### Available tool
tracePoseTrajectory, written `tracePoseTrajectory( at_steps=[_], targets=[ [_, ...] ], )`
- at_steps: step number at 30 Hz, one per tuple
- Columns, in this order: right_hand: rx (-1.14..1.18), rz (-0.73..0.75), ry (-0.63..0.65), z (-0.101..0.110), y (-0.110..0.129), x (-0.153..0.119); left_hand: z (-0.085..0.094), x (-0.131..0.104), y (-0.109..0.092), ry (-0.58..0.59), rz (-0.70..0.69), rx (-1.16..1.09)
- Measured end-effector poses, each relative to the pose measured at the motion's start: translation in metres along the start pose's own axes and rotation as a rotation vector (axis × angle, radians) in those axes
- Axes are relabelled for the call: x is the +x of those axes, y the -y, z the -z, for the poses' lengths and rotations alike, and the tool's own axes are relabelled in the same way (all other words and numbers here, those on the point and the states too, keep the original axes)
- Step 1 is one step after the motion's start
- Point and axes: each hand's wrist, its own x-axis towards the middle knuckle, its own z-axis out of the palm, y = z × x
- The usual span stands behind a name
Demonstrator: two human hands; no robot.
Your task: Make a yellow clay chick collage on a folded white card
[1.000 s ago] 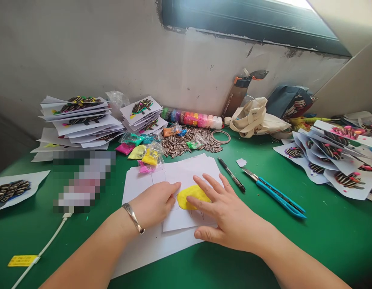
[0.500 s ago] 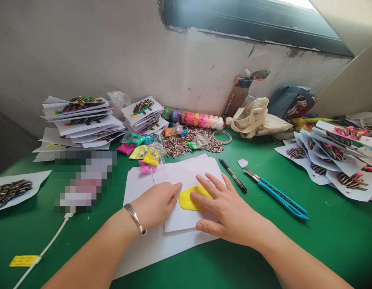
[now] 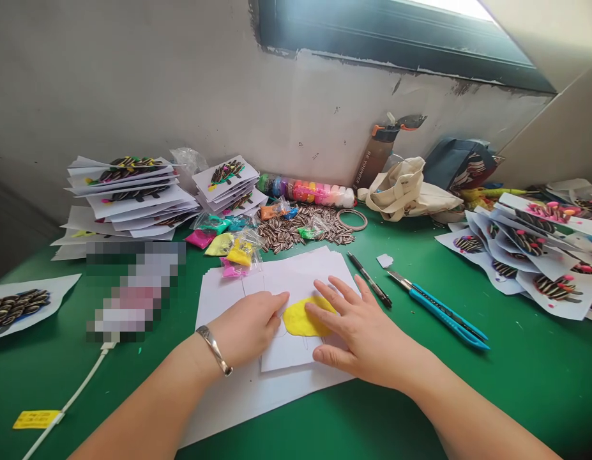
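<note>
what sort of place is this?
Likely a craft workspace: a heap of loose striped seeds, small bags of coloured clay-like material, and stacked seed-covered pictures.

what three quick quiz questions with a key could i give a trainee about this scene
1. True or false: a silver bracelet circles the left wrist.
2. Which thing does the right hand partly cover?
A) sunflower seeds
B) flattened yellow clay
C) tape roll
3. Fill in: the pen lies between the white paper and the blue ____.

Key: 1. True. 2. B. 3. Utility knife.
</note>
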Motion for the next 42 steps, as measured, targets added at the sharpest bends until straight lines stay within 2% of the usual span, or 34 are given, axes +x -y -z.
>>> tracePoseTrajectory(
  at_steps=[13, 24, 29, 33, 35, 39, 42],
  targets=[
    [0.077, -0.024, 0.033, -0.011, 0.006, 0.009, -0.002, 0.001, 0.001, 0.008, 0.017, 0.017],
    [0.097, 0.033, 0.118, -0.016, 0.006, 0.007, 0.0, -0.002, -0.001, 0.0, 0.008, 0.024],
    [0.107, 0.037, 0.069, -0.02, 0.005, 0.011, 0.003, -0.014, -0.005, -0.025, -0.037, 0.053],
    [0.118, 0.038, 0.035, -0.023, 0.007, 0.014, 0.005, -0.016, -0.004, -0.199, -0.094, 0.094],
    [0.12, 0.043, 0.023, -0.02, 0.008, 0.015, 0.005, -0.014, -0.005, -0.248, -0.147, 0.076],
    [0.067, -0.008, -0.089, -0.004, 0.001, 0.021, 0.003, -0.008, -0.007, -0.161, -0.178, 0.071],
    [-0.023, -0.084, -0.193, 0.012, -0.015, 0.043, 0.001, -0.007, -0.007, -0.128, -0.153, 0.109]
  ],
)
